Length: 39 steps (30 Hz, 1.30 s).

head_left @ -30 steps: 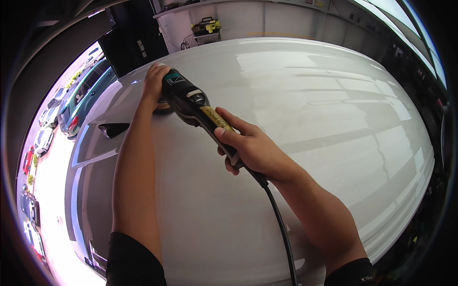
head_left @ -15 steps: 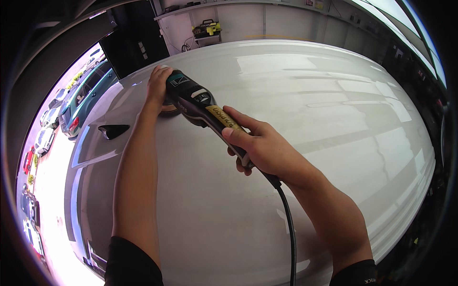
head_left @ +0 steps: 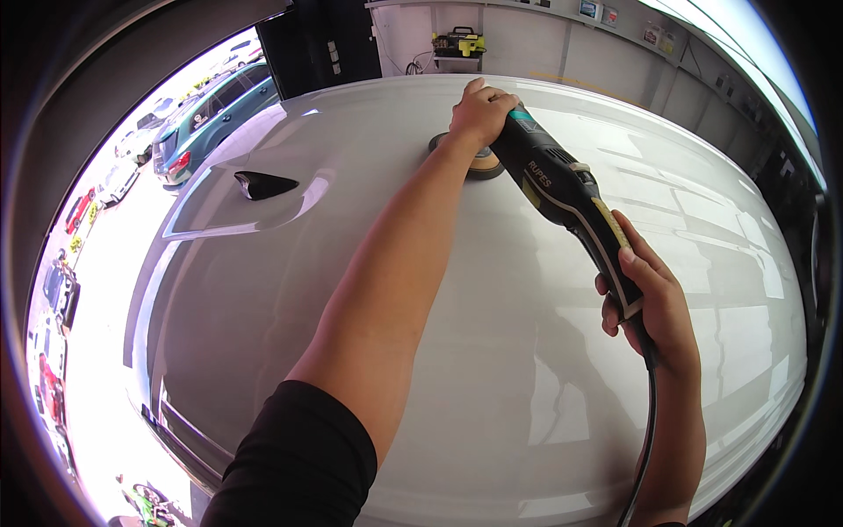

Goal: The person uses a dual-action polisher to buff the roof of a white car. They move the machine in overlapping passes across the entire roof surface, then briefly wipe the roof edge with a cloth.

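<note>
A black electric car polisher (head_left: pixel 549 180) reaches across a glossy white car roof (head_left: pixel 474 351). Its round pad (head_left: pixel 482 167) lies against the paint, partly hidden by my left forearm. My left hand (head_left: pixel 483 112) is closed over the polisher's head at the far end. Around the rear handle wraps my right hand (head_left: pixel 657 294), thumb along the top and fingers underneath. From the handle's end a black power cord (head_left: pixel 651 422) runs down beside my right forearm.
A black shark-fin antenna (head_left: pixel 262 185) rises from the roof at left. Beyond the open doorway stand a teal car (head_left: pixel 215 114) and several others. At the back wall, a yellow-and-black machine (head_left: pixel 458 42) sits on a small shelf, below a longer shelf (head_left: pixel 527 7) carrying containers.
Both hands have carried the polisher to the right across the roof, its handle now pointing more toward me. The view has shifted too, so the antenna and doorway appear further right.
</note>
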### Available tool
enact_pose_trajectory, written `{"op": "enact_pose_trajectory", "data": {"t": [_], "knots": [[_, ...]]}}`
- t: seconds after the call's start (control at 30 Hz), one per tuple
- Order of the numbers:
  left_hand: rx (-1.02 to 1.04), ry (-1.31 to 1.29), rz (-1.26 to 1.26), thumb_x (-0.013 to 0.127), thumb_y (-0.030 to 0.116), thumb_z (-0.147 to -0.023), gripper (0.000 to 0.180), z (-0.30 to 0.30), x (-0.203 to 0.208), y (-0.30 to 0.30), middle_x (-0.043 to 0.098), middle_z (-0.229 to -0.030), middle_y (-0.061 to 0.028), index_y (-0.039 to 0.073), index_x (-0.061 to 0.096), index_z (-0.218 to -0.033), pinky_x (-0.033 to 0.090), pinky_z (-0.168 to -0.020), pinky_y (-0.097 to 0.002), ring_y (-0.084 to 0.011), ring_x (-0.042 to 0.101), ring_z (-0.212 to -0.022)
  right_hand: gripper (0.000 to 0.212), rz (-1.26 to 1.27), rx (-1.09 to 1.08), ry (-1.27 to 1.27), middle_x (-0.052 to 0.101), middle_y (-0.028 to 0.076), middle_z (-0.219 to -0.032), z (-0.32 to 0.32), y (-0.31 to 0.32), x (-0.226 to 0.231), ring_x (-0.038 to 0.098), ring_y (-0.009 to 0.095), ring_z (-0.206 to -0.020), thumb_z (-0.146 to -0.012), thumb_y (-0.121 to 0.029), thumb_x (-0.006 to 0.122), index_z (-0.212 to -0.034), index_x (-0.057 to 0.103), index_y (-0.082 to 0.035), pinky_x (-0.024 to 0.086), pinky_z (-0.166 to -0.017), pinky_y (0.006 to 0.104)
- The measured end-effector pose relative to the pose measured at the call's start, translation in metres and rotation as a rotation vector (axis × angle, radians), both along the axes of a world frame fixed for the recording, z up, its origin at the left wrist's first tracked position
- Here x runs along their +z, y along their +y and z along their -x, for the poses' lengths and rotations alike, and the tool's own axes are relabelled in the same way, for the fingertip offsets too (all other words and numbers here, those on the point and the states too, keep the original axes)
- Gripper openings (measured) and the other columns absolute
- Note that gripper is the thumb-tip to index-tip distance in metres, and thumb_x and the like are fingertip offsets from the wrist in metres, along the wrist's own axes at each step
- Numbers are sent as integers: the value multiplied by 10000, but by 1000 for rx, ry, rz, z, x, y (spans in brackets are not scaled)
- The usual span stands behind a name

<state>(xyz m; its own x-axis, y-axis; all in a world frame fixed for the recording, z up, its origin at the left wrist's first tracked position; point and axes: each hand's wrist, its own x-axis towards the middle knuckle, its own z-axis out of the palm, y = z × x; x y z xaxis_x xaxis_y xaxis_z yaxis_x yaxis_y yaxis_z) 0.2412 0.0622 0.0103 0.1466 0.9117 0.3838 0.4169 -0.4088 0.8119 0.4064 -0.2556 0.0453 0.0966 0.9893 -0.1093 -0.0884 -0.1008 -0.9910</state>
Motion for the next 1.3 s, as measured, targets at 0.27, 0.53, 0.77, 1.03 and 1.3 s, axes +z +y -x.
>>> {"op": "enact_pose_trajectory", "data": {"t": [0.27,0.53,0.77,1.03,1.3], "knots": [[58,-165,-113,590,348,-946,396,184,-12,25,598,-1410,-106,53,743,-1161,240,-1201,-363,-251,317,-1491,676,8,355,2,541,47,-789,95,63,-11,565,127,-569,-1004,-293,583,-1581,310,-72,467,-510,282],[90,-240,-73,582,337,-959,417,213,-18,23,434,-1557,-156,28,712,-1208,252,-1187,-348,-270,327,-1488,665,-4,412,-113,545,31,-742,91,59,-4,592,125,-567,-1007,-290,546,-1586,295,-80,495,-517,289],[-36,-129,-94,587,406,-940,463,60,-13,17,394,-1577,-184,59,722,-1215,220,-1207,-364,-273,271,-1515,649,15,241,-142,546,33,-760,-12,22,-4,592,129,-583,-1008,-317,564,-1576,337,-102,490,-516,286],[-184,-27,-38,568,461,-924,526,-98,5,10,398,-1574,-181,64,713,-1237,228,-1201,-367,-278,259,-1519,612,-7,9,-79,589,55,-772,-117,-9,-4,564,110,-529,-991,-316,603,-1530,430,-82,467,-481,266],[-298,-38,-2,545,479,-929,554,-155,1,29,438,-1541,-169,53,702,-1247,268,-1182,-372,-271,256,-1514,547,-34,-130,-117,600,75,-778,-135,-8,-8,530,86,-466,-1015,-325,566,-1500,479,-86,447,-451,235]]}}
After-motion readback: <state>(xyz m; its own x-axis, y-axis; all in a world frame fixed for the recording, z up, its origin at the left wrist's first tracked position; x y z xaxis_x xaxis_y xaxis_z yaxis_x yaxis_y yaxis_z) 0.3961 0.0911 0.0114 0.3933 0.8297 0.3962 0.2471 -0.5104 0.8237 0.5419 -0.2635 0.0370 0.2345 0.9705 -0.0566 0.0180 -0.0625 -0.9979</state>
